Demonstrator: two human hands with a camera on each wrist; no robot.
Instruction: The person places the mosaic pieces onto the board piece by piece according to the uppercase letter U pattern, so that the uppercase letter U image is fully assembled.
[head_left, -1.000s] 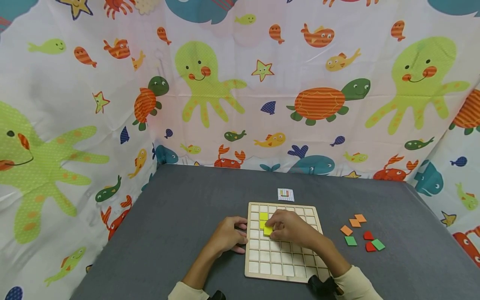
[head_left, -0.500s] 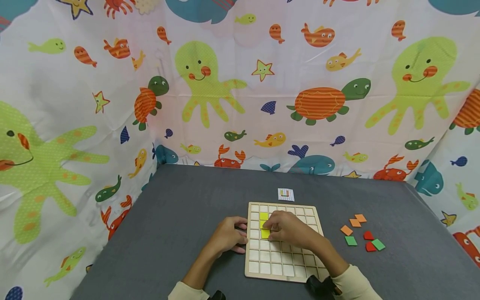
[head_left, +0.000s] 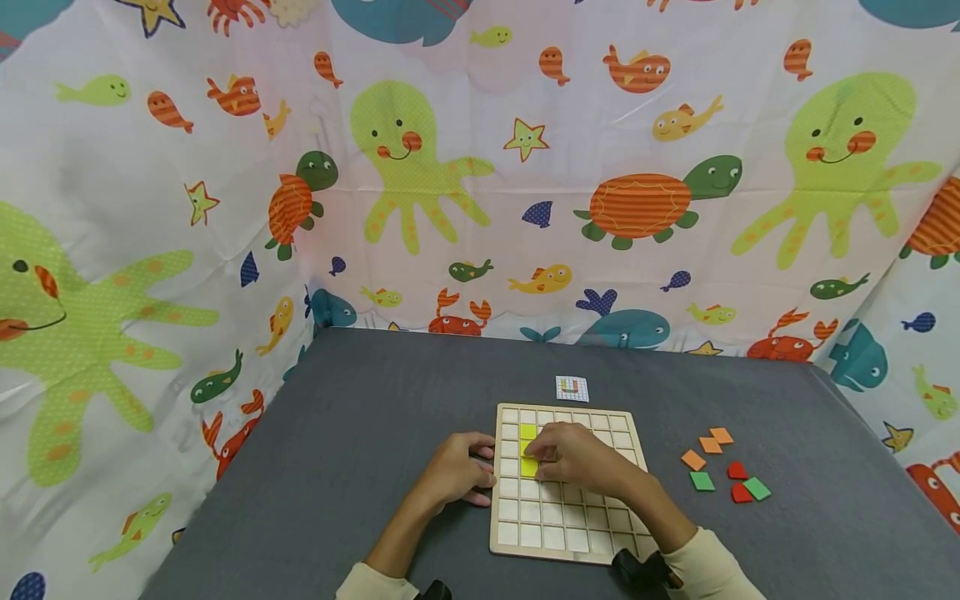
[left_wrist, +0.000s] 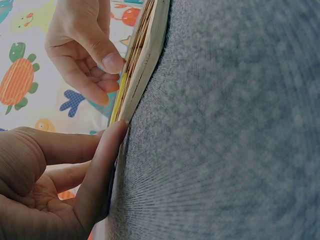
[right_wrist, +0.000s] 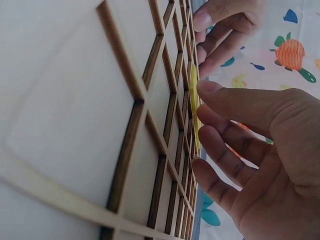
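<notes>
A light wooden grid board (head_left: pixel 564 559) lies on the grey table. Yellow square tiles (head_left: pixel 528 432) sit in a column in its upper left cells. The thumb and fingertips of my right hand (head_left: pixel 573 454) are at the lowest yellow tile (head_left: pixel 528 467), holding it at its edge; the fingers hide part of the column. My left hand (head_left: pixel 453 471) rests beside the board, fingertips touching its left edge. In the left wrist view, one finger of the left hand (left_wrist: pixel 102 170) meets the board's side (left_wrist: pixel 145 62). The right wrist view shows the right hand (right_wrist: pixel 265 145) low over the grid.
A small card (head_left: pixel 572 389) with a coloured grid pattern lies behind the board. To the right are loose orange tiles (head_left: pixel 693 460), green tiles (head_left: pixel 702 482) and red tiles (head_left: pixel 741 493). A sea-animal printed cloth (head_left: pixel 480 275) hangs behind and at both sides of the table.
The lowest yellow tile, turned askew in the right hand one second ago, now lies straight in line with the column. The right hand has shifted slightly left; the left hand stays put.
</notes>
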